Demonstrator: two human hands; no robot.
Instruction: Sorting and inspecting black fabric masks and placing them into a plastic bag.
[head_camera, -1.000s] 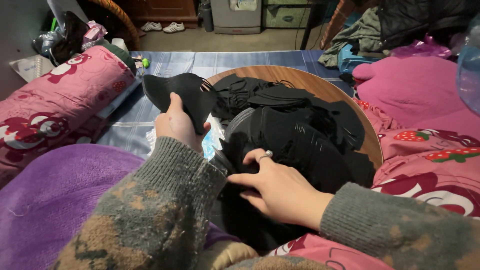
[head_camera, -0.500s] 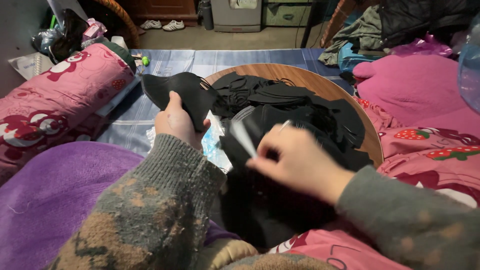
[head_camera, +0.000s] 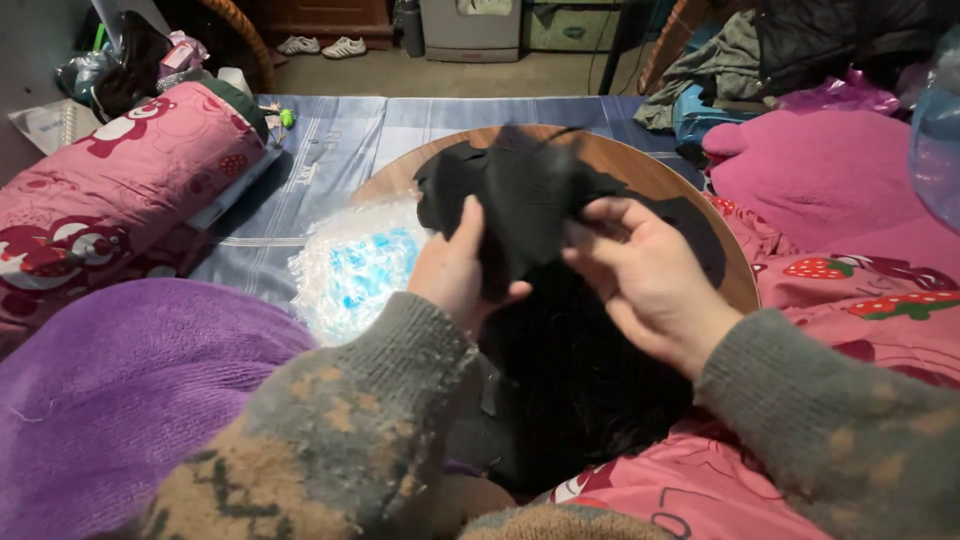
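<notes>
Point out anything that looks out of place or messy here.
Nothing looks damaged or spilled. Both hands, left hand and right hand, hold up a black cloth over the round wooden table. A crumpled clear plastic bag lies loose beside it.

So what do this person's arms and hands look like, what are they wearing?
Both hands are bare: no gloves, and no ring shows on the left hand or the right hand. Both arms wear a fuzzy knit sweater. The left sleeve is grey-green mottled with tan and brown patches; the right sleeve is mostly grey-green with faint tan flecks. Cuffs are ribbed.
</notes>
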